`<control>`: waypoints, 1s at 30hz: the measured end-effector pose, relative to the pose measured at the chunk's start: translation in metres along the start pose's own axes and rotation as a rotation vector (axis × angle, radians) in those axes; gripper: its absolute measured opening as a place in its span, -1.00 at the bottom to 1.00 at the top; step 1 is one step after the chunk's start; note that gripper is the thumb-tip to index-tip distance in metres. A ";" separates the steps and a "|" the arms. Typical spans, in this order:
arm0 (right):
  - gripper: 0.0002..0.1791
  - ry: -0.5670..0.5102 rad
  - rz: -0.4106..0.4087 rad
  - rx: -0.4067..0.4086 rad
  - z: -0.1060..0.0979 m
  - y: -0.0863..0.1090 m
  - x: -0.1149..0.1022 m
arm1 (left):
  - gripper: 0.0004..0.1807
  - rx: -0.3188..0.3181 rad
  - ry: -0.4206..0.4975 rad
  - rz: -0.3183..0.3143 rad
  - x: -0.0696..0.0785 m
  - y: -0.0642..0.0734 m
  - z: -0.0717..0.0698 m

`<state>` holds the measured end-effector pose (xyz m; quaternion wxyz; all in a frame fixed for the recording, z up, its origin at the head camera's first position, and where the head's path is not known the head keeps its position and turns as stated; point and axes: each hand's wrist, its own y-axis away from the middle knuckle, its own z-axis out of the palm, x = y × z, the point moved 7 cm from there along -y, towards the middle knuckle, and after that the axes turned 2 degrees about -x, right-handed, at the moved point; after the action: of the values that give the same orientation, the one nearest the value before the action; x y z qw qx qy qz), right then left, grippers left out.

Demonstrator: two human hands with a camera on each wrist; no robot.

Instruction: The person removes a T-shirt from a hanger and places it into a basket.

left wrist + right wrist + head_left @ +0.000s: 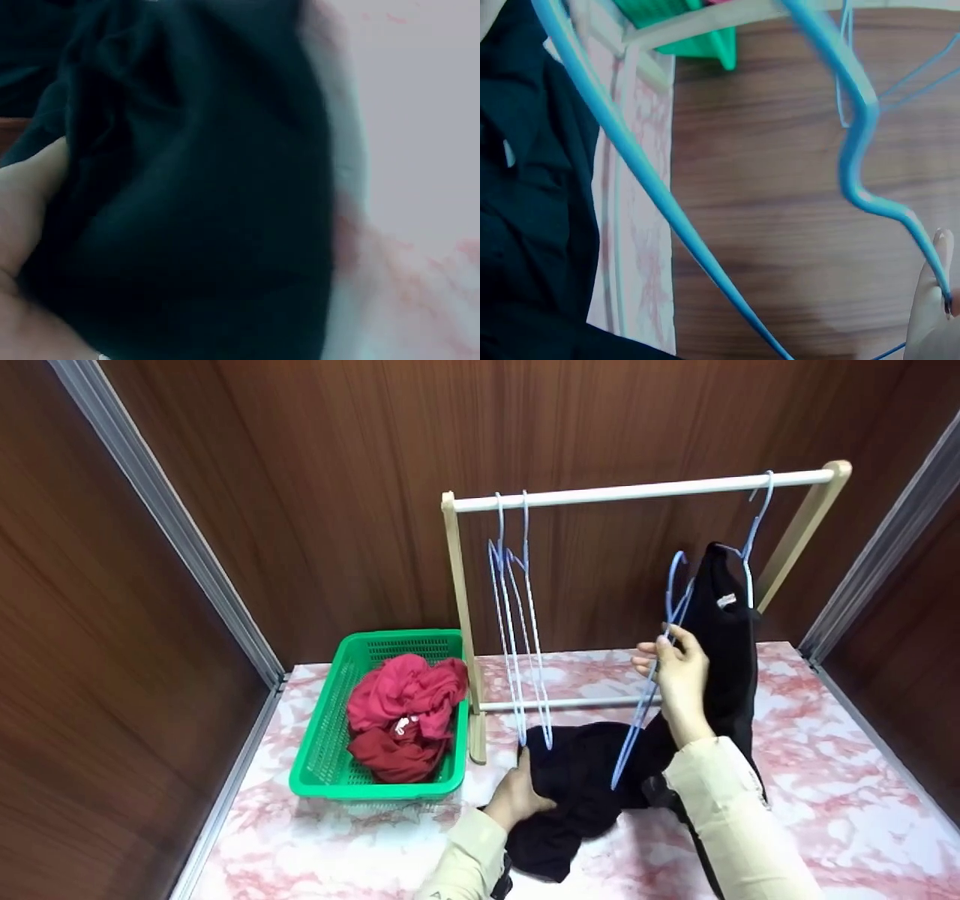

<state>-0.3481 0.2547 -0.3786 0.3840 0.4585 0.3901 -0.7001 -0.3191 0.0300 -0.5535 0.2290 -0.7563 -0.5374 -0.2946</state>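
My right hand (682,671) pinches a blue wire hanger (639,716) near its neck, holding it upright below the rack's bar. In the right wrist view, the hanger (671,214) crosses close to the camera, with the fingertips at the lower right. My left hand (517,793) holds a black garment (574,780) that is bunched over the table. Seen from the left wrist, the thumb lies against the dark cloth (217,180), and the other fingers are hidden. Beside my right hand, another black garment (724,660) with a white label hangs from a hanger (748,547) on the rack.
A rack with a white bar (637,493) and wooden posts stands at the back. Two bare blue hangers (525,622) hang at its left end. Left of it, a green basket (315,735) contains red clothes (409,712). Brown wood-grain panels (337,510) enclose the marbled table (360,840).
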 end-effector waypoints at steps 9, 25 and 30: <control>-0.50 0.089 0.111 -0.043 0.014 0.001 -0.002 | -0.67 0.172 -0.285 -0.010 -0.001 0.000 -0.003; -0.49 0.120 0.167 -0.076 0.017 0.006 -0.003 | -0.38 0.327 0.155 0.040 0.002 -0.011 -0.040; -0.50 0.077 0.154 -0.097 0.021 0.007 -0.009 | -0.37 0.466 0.243 0.059 -0.002 -0.008 -0.067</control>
<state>-0.3464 0.2345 -0.3658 0.4430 0.4946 0.4019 -0.6306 -0.3410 -0.0130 -0.5062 0.4683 -0.6577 -0.5368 -0.2450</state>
